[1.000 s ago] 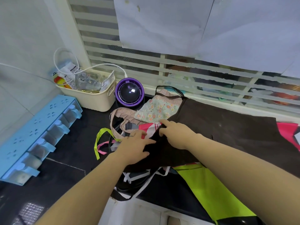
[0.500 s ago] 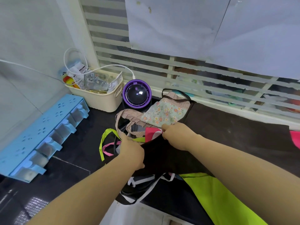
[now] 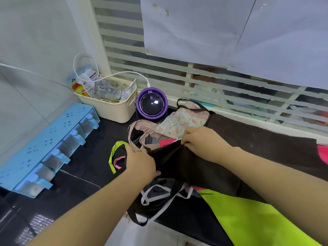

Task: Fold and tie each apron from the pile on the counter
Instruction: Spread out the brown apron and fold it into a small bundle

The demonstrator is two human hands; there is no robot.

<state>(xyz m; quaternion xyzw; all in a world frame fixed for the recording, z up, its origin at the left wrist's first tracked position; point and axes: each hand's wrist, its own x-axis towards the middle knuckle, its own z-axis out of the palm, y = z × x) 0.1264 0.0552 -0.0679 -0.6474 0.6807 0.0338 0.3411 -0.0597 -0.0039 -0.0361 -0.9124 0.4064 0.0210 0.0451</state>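
Start of the job tbh: nothing folded or tied, just left hand (image 3: 142,164) and right hand (image 3: 200,141), fingers curled, pinching the dark brown apron (image 3: 257,144) atop the pile (image 3: 177,121).

From the head camera I look down on a black counter (image 3: 79,167). The left hand (image 3: 142,164) grips the near left edge of a dark brown fabric apron (image 3: 248,148), with the fingers curled over it. The right hand (image 3: 200,141) pinches the upper edge of the same apron, a little farther back. Under this apron lie a floral cotton apron (image 3: 179,121), a lime green apron (image 3: 248,215) and white straps (image 3: 159,187). Behind the pile stand a round purple device with a dark dome (image 3: 151,103) and a cream plastic basket (image 3: 113,110) holding packets. A light blue plastic rack (image 3: 44,142) lies at the left.
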